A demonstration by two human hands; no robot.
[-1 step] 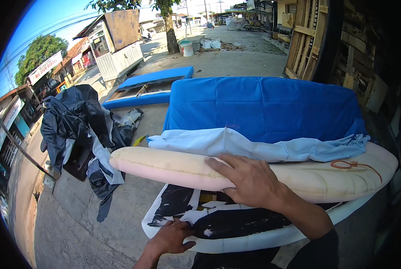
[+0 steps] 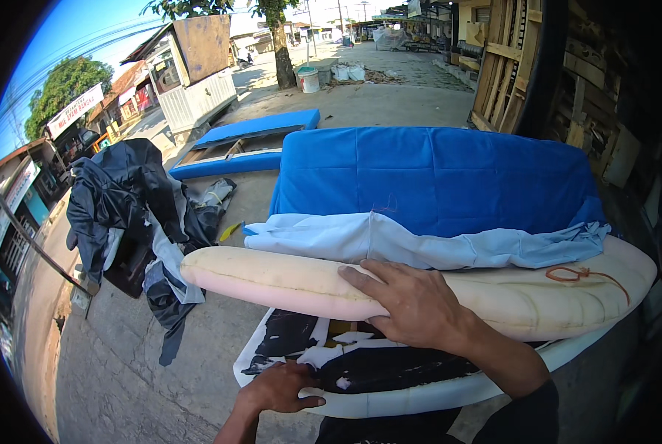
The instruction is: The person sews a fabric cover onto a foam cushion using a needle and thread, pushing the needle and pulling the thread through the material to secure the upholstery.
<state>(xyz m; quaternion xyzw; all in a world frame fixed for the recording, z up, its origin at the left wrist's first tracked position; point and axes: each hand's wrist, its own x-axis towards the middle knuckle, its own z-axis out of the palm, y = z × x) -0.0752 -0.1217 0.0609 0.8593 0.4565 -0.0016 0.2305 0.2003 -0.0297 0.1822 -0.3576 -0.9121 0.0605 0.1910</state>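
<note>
A long cream and pink foam cushion (image 2: 271, 277) lies tilted up along its near edge over a padded base (image 2: 401, 399). My right hand (image 2: 416, 303) grips the cushion's near edge, fingers on top and thumb against its side. Below, my left hand (image 2: 283, 386) holds the base's pale rim at its left end, fingers over the inner side and thumb along the rim. Torn black sheeting (image 2: 397, 368) and white scraps show inside the base. Blue fabric (image 2: 434, 166) covers an upright piece behind the cushion, and its pale underside (image 2: 412, 240) hangs in folds onto the foam.
An orange cord (image 2: 568, 274) lies on the cushion's right part. Crumpled black and grey covering (image 2: 123, 196) is heaped on the concrete at left. Behind it sits a blue padded frame (image 2: 227, 166). Wooden frames (image 2: 505, 66) lean at far right; a white bucket (image 2: 308, 80) stands by a tree.
My left hand has shifted very slightly to the left on the rim. My right hand has moved down a touch, still on the foam cushion.
</note>
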